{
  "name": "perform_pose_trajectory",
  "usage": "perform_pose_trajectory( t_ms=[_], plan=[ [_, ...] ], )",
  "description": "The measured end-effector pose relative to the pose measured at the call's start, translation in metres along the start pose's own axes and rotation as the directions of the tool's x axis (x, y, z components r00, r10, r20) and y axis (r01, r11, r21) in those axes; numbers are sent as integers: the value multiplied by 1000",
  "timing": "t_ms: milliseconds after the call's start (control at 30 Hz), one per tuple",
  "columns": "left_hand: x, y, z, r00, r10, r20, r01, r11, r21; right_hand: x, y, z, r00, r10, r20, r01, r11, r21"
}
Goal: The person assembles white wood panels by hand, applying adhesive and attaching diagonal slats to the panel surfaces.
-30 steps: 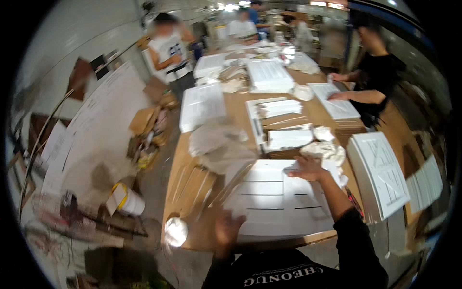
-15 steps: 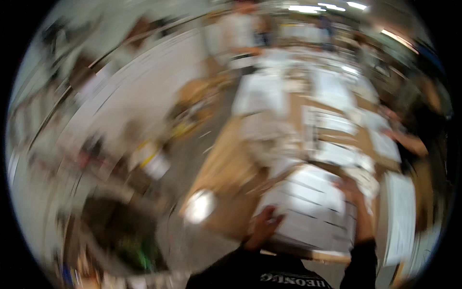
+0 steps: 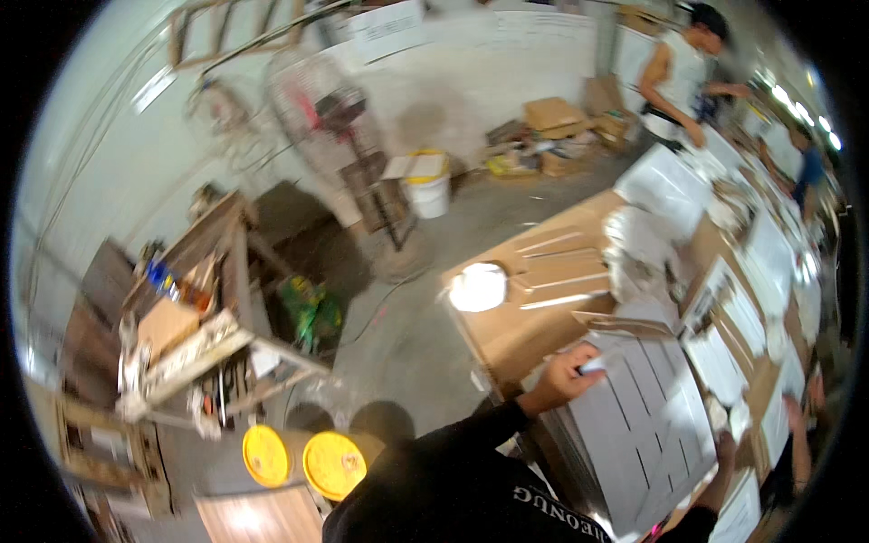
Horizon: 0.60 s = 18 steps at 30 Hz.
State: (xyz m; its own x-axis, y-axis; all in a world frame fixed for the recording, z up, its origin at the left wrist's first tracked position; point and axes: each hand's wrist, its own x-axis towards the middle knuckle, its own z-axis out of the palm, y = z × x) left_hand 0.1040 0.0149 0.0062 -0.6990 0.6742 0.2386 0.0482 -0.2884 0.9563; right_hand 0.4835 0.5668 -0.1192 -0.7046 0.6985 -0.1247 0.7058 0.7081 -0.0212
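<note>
A stack of white sheets marked with thin dark slots lies at the near end of the table in front of me. At its far left corner, my left hand is closed, fingers curled, with a small pale bit showing between them; I cannot make out what it is. Along the stack's right edge, my right hand rests with its fingers stretched out, seen small and blurred. Crumpled whitish wrapping lies beyond the stack.
Thin strips and a bright round glare lie on the brown tabletop. Two yellow-lidded buckets, a wooden workbench and a standing fan are to the left. A co-worker stands at the far side; another person's hand is at right.
The view has swung left, bringing the fan, workbench and buckets into sight. My left hand has gone from open over the sheets to curled at the stack's far left corner.
</note>
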Motion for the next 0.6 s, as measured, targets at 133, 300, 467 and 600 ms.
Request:
perform_pose_trajectory(
  t_ms=[133, 300, 467, 600],
  plan=[
    [-5, 9, 5, 987, 4, -160, 26, 982, 185, -71, -71, -58, 989, 150, 15, -148, 949, 278],
    [13, -13, -21, 960, 258, -107, -209, 917, 341, -64, -112, -125, 927, 368, -68, -211, 664, 718],
    [24, 6, 1, 995, -51, 85, 52, 999, -3, -160, -109, -162, 813, 581, -43, 72, -27, 997],
    [9, 68, 96, 998, -6, 55, 7, 1000, -23, -193, -140, -157, 831, 552, -77, 279, -292, 915]
  ],
)
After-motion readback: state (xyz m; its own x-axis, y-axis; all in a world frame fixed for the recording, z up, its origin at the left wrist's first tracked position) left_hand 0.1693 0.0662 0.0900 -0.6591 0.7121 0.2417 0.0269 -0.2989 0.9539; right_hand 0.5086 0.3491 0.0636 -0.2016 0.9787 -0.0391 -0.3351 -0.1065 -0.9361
